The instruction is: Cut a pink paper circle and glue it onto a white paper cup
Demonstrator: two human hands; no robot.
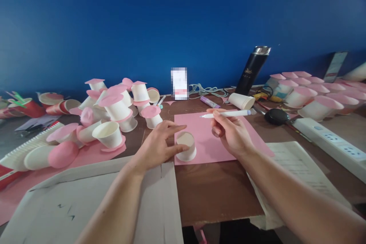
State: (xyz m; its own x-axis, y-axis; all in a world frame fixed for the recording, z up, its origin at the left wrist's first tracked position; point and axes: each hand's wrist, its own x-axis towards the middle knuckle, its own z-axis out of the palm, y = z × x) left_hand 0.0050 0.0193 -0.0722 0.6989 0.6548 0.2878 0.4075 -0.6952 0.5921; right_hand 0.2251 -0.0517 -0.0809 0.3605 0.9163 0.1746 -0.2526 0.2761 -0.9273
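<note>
A sheet of pink paper (pixel 208 141) lies on the brown table, and a white paper cup (pixel 187 153) stands upside down near its left edge. My left hand (pixel 160 143) is beside the cup, fingers apart, with the thumb over the cup's side; whether it touches is unclear. Over the right part of the sheet, my right hand (pixel 231 129) pinches a white marker (pixel 236 113) held nearly level, its tip pointing left toward the space above the cup.
Many white cups with pink paper pieces (pixel 114 108) crowd the left; more stand at the right (pixel 303 97). A black flask (pixel 253 70), a lying cup (pixel 241 101), a glue stick (pixel 210 102), a power strip (pixel 333 141) and a phone (pixel 179 84) are around.
</note>
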